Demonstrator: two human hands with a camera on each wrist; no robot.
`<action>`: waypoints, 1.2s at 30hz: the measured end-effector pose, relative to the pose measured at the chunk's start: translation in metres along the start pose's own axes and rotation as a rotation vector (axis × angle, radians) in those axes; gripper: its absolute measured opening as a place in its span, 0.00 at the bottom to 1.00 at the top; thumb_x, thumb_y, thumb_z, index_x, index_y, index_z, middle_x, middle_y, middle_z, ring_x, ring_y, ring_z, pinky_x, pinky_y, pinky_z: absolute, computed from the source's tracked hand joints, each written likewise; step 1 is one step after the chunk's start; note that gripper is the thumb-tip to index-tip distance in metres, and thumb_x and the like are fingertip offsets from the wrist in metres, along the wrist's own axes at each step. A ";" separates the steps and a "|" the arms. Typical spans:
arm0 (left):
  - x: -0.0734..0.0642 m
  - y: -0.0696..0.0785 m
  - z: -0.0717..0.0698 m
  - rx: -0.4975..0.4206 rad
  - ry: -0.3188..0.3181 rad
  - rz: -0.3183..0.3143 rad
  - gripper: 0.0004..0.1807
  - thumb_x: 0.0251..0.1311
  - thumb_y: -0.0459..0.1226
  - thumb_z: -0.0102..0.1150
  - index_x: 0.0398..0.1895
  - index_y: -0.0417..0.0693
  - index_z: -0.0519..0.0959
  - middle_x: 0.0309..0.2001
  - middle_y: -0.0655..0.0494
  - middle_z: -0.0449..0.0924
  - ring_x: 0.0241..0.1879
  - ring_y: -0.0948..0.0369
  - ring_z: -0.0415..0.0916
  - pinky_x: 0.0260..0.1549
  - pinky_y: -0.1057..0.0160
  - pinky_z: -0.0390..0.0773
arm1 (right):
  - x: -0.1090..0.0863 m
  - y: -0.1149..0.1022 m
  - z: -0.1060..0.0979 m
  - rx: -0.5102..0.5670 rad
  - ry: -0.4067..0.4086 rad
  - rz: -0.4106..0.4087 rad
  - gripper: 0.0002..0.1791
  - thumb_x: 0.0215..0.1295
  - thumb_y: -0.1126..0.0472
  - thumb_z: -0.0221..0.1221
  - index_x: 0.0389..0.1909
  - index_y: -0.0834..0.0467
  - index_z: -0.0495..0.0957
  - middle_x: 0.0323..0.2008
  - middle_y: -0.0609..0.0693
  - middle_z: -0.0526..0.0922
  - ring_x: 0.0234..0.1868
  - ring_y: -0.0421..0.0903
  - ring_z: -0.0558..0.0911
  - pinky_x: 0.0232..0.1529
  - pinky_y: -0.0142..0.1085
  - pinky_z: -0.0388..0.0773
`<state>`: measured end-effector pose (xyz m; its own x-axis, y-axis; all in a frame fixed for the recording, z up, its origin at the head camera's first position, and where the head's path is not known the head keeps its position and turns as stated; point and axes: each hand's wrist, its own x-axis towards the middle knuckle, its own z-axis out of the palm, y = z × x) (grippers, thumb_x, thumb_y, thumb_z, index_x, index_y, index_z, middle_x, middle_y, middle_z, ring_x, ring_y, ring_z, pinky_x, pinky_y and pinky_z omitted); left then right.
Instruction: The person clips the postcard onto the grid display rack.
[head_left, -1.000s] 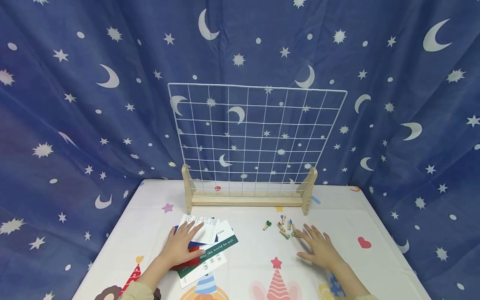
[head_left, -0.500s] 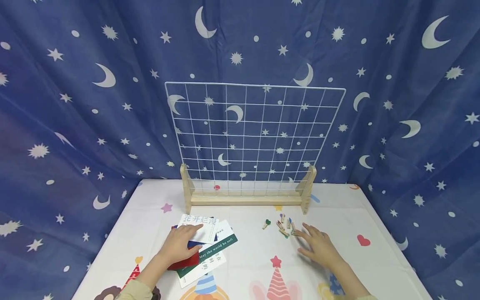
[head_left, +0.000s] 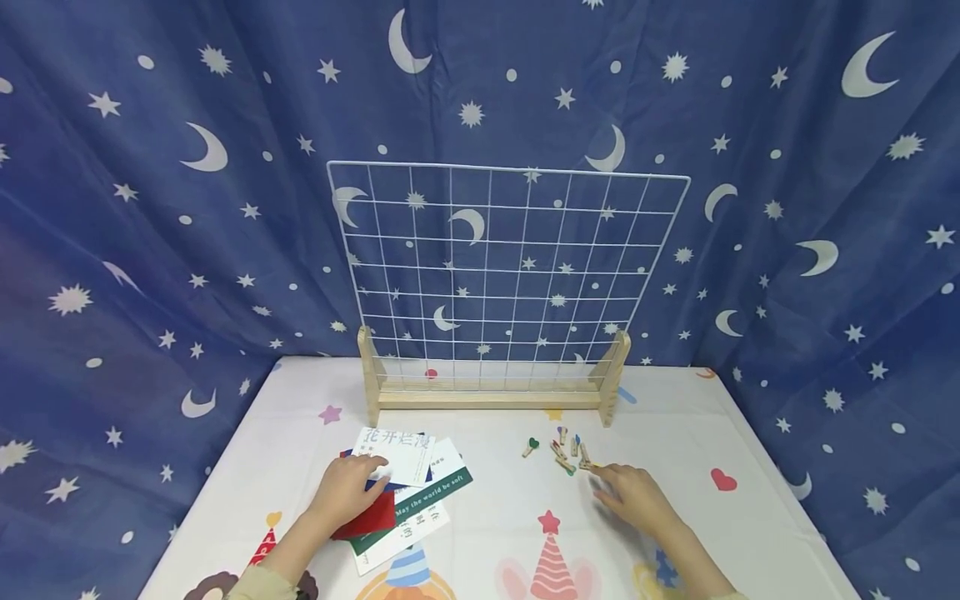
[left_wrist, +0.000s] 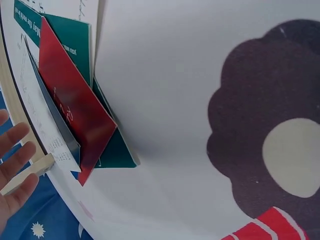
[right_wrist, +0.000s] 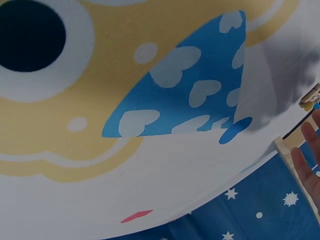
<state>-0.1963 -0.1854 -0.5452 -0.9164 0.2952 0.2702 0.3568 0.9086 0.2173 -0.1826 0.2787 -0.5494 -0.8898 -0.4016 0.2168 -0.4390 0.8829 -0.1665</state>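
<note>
My left hand (head_left: 347, 492) hovers at the left side of a loose pile of cards, thumb and fingers relaxed. The pile holds a white card with large Chinese characters (head_left: 397, 454), a red card (head_left: 371, 515) and a green-banded card (head_left: 433, 493). In the left wrist view the red card (left_wrist: 75, 100) leans over the others, and the fingers (left_wrist: 15, 135) are spread and hold nothing. My right hand (head_left: 636, 500) has its fingertips beside small wooden clothespins (head_left: 565, 463), thumb apart from the forefinger. A clothespin (right_wrist: 311, 97) shows near these fingers in the right wrist view; contact is unclear.
A white wire grid (head_left: 502, 267) stands upright in a wooden base (head_left: 487, 401) behind the cards and clothespins. One clothespin with a green heart (head_left: 531, 447) lies apart. The white tablecloth (head_left: 487, 533) has cartoon prints, and a blue star curtain (head_left: 765, 167) surrounds the table.
My left hand has drawn back slightly left and down, uncovering more of the white card. The right hand's fingers have bent a little and stay by the clothespins. The head view has shifted slightly.
</note>
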 end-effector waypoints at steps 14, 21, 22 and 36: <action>-0.003 -0.001 -0.003 -0.002 -0.028 -0.108 0.11 0.51 0.42 0.66 0.36 0.46 0.83 0.34 0.51 0.86 0.36 0.53 0.82 0.37 0.52 0.81 | -0.004 -0.007 0.003 0.052 -0.018 0.011 0.14 0.55 0.58 0.65 0.41 0.60 0.81 0.36 0.54 0.86 0.32 0.48 0.85 0.35 0.41 0.83; -0.007 -0.005 -0.004 0.038 -0.011 -0.163 0.14 0.50 0.41 0.67 0.38 0.44 0.83 0.33 0.48 0.86 0.32 0.51 0.82 0.34 0.52 0.81 | -0.004 -0.014 0.007 0.093 -0.017 -0.035 0.14 0.57 0.59 0.63 0.42 0.62 0.81 0.42 0.56 0.85 0.40 0.53 0.85 0.41 0.46 0.83; -0.007 -0.006 -0.003 0.045 -0.007 -0.171 0.14 0.50 0.41 0.67 0.38 0.43 0.83 0.33 0.47 0.86 0.32 0.50 0.82 0.34 0.52 0.82 | -0.003 -0.015 0.007 0.094 -0.013 -0.041 0.15 0.57 0.59 0.64 0.43 0.62 0.81 0.42 0.56 0.85 0.41 0.53 0.85 0.41 0.46 0.82; 0.005 -0.014 0.007 0.045 0.119 -0.249 0.16 0.51 0.42 0.66 0.38 0.39 0.82 0.31 0.43 0.85 0.30 0.47 0.81 0.27 0.52 0.79 | 0.009 -0.043 0.000 0.062 0.045 -0.124 0.15 0.55 0.58 0.64 0.43 0.58 0.81 0.38 0.52 0.86 0.37 0.48 0.84 0.37 0.44 0.81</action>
<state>-0.2070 -0.1946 -0.5536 -0.9463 0.0274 0.3223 0.1127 0.9618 0.2494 -0.1718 0.2368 -0.5405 -0.8223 -0.4941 0.2823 -0.5534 0.8099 -0.1945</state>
